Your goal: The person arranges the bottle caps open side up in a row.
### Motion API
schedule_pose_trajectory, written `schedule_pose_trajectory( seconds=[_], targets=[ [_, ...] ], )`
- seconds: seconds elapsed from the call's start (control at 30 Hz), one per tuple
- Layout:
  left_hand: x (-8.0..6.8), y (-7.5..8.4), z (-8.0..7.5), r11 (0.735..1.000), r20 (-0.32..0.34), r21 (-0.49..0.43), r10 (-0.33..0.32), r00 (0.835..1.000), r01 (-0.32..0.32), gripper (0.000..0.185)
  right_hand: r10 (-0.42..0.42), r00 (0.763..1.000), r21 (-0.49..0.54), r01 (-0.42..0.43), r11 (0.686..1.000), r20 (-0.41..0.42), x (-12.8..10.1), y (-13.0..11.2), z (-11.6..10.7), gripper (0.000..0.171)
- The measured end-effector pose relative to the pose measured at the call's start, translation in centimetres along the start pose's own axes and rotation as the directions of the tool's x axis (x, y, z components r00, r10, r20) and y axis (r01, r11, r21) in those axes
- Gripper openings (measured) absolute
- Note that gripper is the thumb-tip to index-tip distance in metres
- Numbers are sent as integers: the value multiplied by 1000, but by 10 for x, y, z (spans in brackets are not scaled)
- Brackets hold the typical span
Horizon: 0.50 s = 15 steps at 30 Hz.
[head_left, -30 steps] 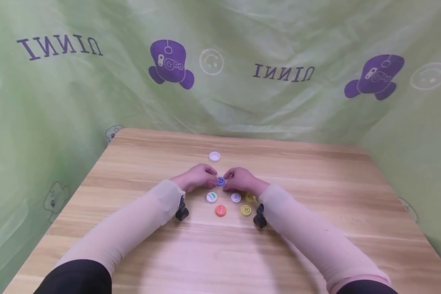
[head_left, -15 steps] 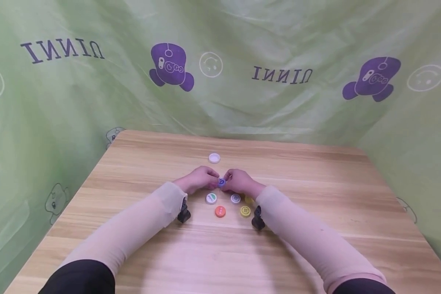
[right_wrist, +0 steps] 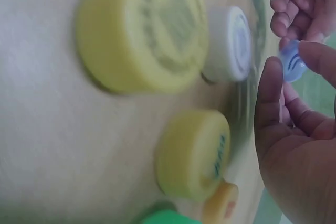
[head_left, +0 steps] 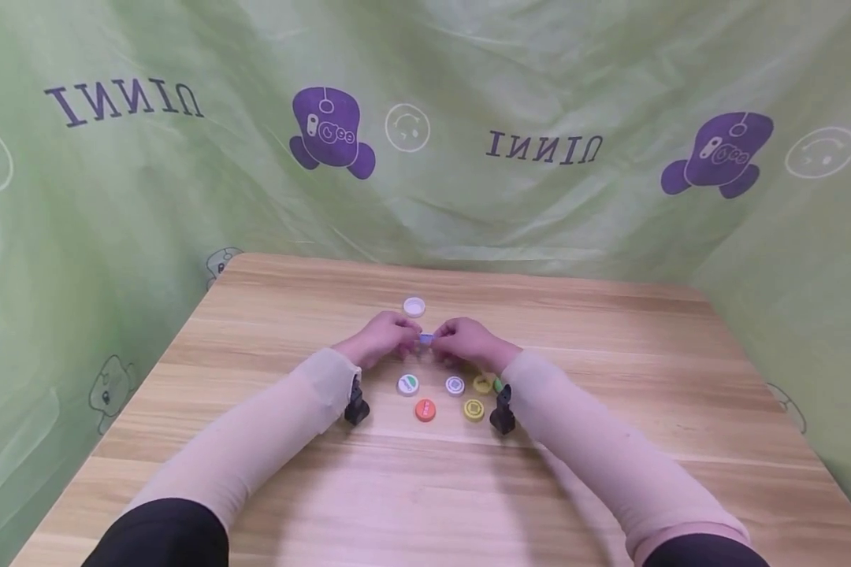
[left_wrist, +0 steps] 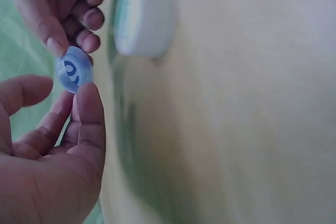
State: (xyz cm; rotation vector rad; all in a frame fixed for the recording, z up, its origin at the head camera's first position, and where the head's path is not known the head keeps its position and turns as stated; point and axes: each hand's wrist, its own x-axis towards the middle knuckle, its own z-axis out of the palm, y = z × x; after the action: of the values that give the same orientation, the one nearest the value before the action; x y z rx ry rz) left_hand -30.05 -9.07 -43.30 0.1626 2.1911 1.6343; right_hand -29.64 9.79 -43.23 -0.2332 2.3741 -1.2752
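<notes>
While fingers [left_wrist: 91, 114] of left hand [head_left: 386, 337] and right hand [head_left: 470, 344] pinch it, blue cap [head_left: 426, 339] edge-on in head view

Held above worktop [head_left: 610, 354], width left to right, marked face [left_wrist: 73, 72] toward wrist views; 0.5 s earlier, it faced head view.

Pinkish glare lights the pale wood-grain table [head_left: 397, 504] between soft shadows. Both wrist views are dimmer; in the left, the round blue plastic cap [left_wrist: 74, 70] is sharper than the round white plastic cap [left_wrist: 147, 17].

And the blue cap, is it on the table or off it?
Off it. The left hand and right hand hold the blue cap between them, and the left wrist view shows green cloth behind it.
</notes>
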Motion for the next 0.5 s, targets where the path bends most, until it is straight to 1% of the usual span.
schedule_pose_trajectory(
  seconds=[0.17,0.23,0.33,0.4,0.5],
  targets=[
    [6,10,0,992,-34,-124,-4,999,0,25,13,1000,86,-13,996,-2,2,-5,-7,26],
    [9,13,0,981,-34,-192,-7,999,1,26,8,999,92,-5,996,-32,2,-7,-9,29],
    [13,18,0,966,-47,-260,-4,999,-8,30,-25,995,80,33,996,-95,1,-11,-11,30],
    [16,20,0,960,-64,-279,-3,998,-15,31,-44,990,96,57,994,-137,1,-13,-12,29],
    [19,23,1,960,-91,-278,15,996,-40,31,-39,984,147,65,987,-174,2,-15,-13,30]
  ],
)
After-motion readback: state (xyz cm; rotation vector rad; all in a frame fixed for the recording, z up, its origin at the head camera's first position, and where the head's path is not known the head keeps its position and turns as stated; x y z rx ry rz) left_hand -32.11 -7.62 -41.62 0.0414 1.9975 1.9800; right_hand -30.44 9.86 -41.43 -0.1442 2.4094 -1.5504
